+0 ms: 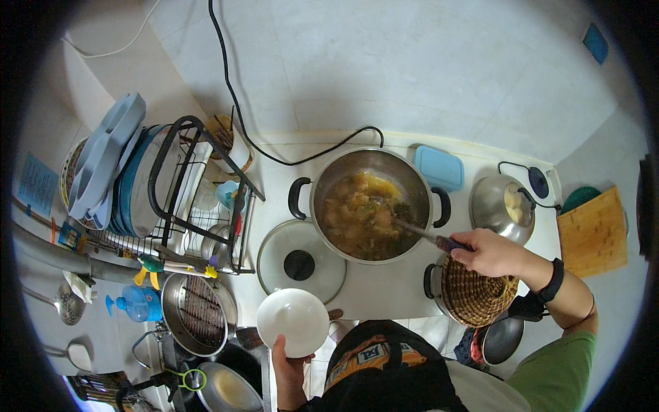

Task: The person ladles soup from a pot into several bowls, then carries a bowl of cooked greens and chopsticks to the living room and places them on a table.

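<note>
My right hand [486, 251] grips the dark handle of a metal ladle or spoon [419, 232]. Its head is sunk in the stew [360, 211], so its shape is hidden. The stew, brownish with chunks and some greens, lies in a two-handled steel pot [371, 154] near the back wall. In my left hand [291, 368] is a white bowl [293, 319], held by its near rim with the thumb on top. The inside of the bowl shows no food. Partly under the bowl and pot, a glass lid [278, 247] with a black knob rests on the counter.
A black wire dish rack [175, 221] with plates stands left. A woven conical cover [479, 293] sits on a pot beneath my right forearm. Behind it are a domed steel lid [497, 201] and a blue container [439, 167]. A black cord [288, 164] reaches the pot's back.
</note>
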Motion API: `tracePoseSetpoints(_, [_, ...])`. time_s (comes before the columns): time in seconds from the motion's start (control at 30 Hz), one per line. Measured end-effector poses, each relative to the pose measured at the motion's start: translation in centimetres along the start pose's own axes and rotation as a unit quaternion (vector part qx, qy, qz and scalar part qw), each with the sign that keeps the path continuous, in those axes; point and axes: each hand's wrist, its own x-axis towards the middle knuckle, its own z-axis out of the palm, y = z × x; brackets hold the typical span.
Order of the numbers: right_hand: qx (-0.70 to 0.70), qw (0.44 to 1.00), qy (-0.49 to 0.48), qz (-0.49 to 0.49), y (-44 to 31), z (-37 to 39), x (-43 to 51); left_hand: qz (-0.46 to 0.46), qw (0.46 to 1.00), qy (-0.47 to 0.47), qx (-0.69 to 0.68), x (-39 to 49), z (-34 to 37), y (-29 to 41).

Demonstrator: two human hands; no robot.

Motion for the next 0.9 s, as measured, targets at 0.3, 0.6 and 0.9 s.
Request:
tracePoseSetpoints(0.3, [0.437, 0.885, -0.112, 0.114, 0.5, 0.6, 0.5, -0.003, 1.000, -0.009, 0.010, -0.2, 0.6, 0.5])
tracePoseSetpoints(0.6, [-0.391, 0.853, 0.309, -0.156, 1.2, 0.6, 1.1, -0.046, 0.995, -0.062, 0.058, 1.9, -0.5, -0.8])
tracePoseSetpoints(0.9, [-0.059, 0.982, 0.160, -0.076, 1.9, 0.8, 1.0, -0.141, 0.943, -0.232, 0.191, 6.6, 4.2, -6.2])
